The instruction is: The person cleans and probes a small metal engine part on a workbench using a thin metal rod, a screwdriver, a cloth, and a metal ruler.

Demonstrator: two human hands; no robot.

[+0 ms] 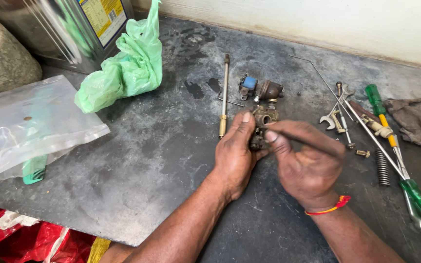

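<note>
left hand [235, 156]: gripping small brass carburettor body [261, 127], thumb on top
right hand [305, 163]: fingers pinched on same part
nearby: green-handled screwdrivers [383, 114], spring [382, 167], spanner [331, 119]

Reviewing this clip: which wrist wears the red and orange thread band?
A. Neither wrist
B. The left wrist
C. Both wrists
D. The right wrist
D. The thread band circles the wrist of the right hand, while the left hand, gripping the small metal part, has a bare wrist.
</note>
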